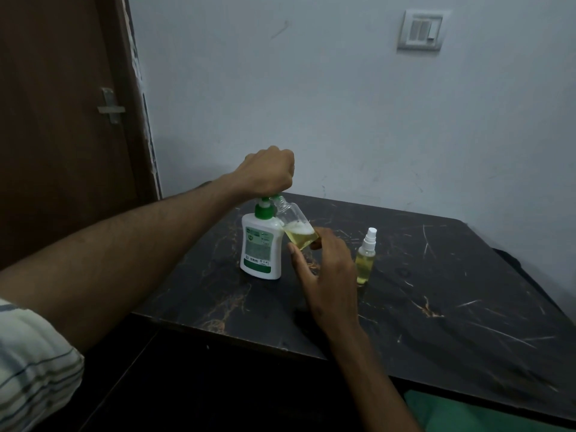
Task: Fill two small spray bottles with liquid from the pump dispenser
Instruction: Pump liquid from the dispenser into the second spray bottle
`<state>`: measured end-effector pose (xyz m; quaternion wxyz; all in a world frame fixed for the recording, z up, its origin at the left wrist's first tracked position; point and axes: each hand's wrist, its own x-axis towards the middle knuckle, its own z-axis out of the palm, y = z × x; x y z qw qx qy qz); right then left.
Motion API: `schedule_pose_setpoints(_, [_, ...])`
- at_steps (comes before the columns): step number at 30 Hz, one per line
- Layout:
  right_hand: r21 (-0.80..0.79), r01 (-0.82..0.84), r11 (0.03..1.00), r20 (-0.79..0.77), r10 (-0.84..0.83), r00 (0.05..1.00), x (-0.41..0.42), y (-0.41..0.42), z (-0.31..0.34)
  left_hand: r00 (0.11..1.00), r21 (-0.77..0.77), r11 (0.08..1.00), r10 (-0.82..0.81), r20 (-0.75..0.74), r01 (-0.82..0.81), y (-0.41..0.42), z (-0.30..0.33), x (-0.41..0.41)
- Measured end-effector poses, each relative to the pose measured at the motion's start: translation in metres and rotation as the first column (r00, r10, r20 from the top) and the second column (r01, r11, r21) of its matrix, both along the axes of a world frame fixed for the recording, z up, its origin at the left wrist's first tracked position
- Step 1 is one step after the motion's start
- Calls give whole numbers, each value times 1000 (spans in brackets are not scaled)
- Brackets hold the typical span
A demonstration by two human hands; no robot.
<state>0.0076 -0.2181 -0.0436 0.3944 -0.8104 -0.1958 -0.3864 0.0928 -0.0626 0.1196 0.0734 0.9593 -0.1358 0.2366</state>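
A white pump dispenser (261,247) with a green pump stands on the dark marble table (436,307). My left hand (268,169) is curled over the pump head and covers it. My right hand (324,269) pinches the base of a small clear bottle (294,224) that has no cap. The bottle is tilted, its open neck up under the pump spout. Yellow liquid with foam fills its lower part. A second small spray bottle (365,260), with a white spray cap and full of yellow liquid, stands upright to the right of my right hand.
The table stands against a pale wall with a switch plate (422,29). A brown door (62,120) with a metal handle is on the left. A green surface (467,416) shows below the table's front edge.
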Motion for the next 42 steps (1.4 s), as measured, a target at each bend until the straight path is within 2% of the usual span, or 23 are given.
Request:
schedule_pose_setpoints(22, [1,-4,1000,-8,4,1000,2,0,-1,1000,-91,996,-18,8,19,2,-5,0])
schedule_pose_setpoints(42, [2,1,1000,-8,-1,1000,0,0,0,998,-77,997,-26,52,30,3,-6,3])
